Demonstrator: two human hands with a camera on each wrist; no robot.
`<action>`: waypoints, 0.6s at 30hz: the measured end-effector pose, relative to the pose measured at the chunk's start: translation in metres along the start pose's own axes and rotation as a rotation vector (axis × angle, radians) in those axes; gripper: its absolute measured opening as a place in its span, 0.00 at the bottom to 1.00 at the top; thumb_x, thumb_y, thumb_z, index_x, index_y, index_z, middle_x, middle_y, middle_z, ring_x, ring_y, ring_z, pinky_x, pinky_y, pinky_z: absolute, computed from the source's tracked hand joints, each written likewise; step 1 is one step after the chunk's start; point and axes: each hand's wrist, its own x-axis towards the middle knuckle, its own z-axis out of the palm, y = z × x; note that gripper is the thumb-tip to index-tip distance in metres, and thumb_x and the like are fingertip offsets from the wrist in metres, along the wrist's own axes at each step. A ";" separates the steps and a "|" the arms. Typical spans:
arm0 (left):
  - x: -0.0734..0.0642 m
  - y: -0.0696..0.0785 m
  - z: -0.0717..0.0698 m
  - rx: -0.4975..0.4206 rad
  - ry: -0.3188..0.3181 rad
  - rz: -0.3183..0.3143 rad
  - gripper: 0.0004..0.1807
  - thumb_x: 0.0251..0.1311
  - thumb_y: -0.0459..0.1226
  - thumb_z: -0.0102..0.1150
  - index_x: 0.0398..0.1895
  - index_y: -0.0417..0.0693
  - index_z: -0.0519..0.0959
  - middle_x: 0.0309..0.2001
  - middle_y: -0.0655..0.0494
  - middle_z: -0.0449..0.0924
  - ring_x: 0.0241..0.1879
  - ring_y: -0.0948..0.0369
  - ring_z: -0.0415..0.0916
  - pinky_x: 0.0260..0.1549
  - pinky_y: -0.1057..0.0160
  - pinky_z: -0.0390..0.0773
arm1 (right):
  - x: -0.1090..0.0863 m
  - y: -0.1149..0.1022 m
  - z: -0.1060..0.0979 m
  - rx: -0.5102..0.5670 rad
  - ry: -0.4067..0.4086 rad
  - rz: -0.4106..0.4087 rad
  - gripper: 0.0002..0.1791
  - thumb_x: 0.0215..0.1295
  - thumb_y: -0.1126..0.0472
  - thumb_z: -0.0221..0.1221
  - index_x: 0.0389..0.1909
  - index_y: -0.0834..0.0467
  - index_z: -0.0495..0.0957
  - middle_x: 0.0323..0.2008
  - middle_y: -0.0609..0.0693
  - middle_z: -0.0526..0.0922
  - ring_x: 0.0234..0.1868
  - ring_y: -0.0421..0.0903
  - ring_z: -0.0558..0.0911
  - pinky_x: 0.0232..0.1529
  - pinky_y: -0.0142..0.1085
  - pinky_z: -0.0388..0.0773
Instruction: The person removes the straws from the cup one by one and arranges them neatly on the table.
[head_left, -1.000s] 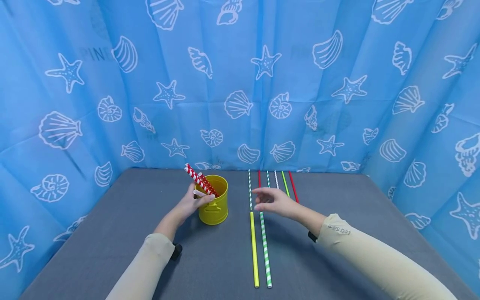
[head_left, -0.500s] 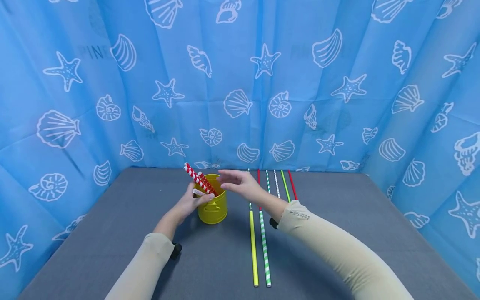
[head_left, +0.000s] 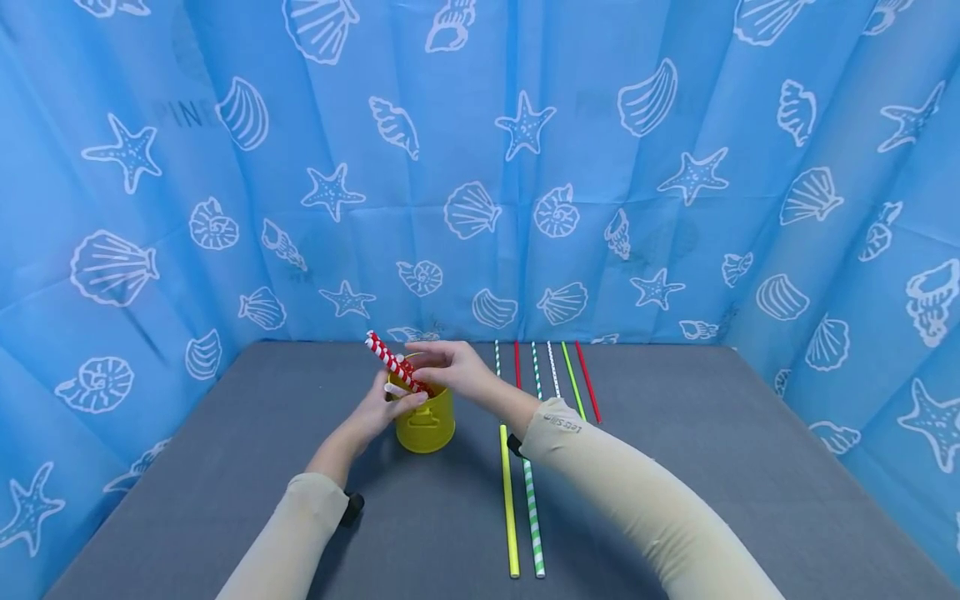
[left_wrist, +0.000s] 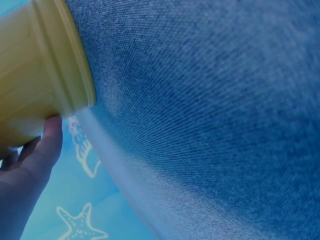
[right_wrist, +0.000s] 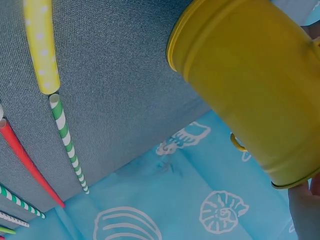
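Note:
A yellow metal bucket (head_left: 425,432) stands on the table left of the middle, its rim partly covered by the hands. My left hand (head_left: 371,412) grips its left side, thumb near the front rim; in the left wrist view its fingers (left_wrist: 50,137) lie against the bucket's wall. Red-and-white paper straws (head_left: 385,352) lean leftward out of the bucket, with a white straw end (head_left: 394,389) beside the left thumb. Over the opening, my right hand (head_left: 461,372) reaches in from the right, its thumb and forefinger apart on either side of the red straws.
Right of the bucket lie a yellow straw (head_left: 509,508) and a green-striped straw (head_left: 535,525). Behind them runs a row of several straws, including a light green straw (head_left: 572,375) and a red straw (head_left: 588,380). A blue shell-print curtain (head_left: 525,250) hangs at the table's back.
My right hand has moved left from above the row of straws to the bucket's opening. My left hand keeps its grip on the bucket.

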 end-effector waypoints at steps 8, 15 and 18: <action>-0.002 0.001 0.000 -0.008 0.000 -0.011 0.50 0.59 0.54 0.62 0.73 0.53 0.40 0.72 0.40 0.47 0.71 0.41 0.44 0.64 0.33 0.50 | -0.001 0.000 0.000 -0.022 0.060 -0.028 0.17 0.67 0.66 0.59 0.56 0.61 0.79 0.48 0.54 0.83 0.47 0.48 0.82 0.45 0.39 0.81; 0.001 -0.002 0.000 0.001 0.010 -0.009 0.50 0.60 0.52 0.61 0.75 0.56 0.38 0.72 0.40 0.48 0.71 0.40 0.44 0.64 0.33 0.50 | -0.010 -0.008 -0.009 -0.007 0.212 -0.129 0.18 0.66 0.66 0.60 0.57 0.62 0.78 0.49 0.58 0.83 0.50 0.50 0.82 0.51 0.40 0.78; 0.001 -0.001 0.000 0.000 0.014 -0.015 0.50 0.61 0.51 0.61 0.76 0.57 0.38 0.71 0.40 0.49 0.71 0.40 0.45 0.64 0.33 0.51 | -0.012 -0.011 -0.014 0.019 0.272 -0.215 0.19 0.65 0.69 0.60 0.57 0.66 0.77 0.48 0.63 0.82 0.49 0.52 0.82 0.51 0.39 0.78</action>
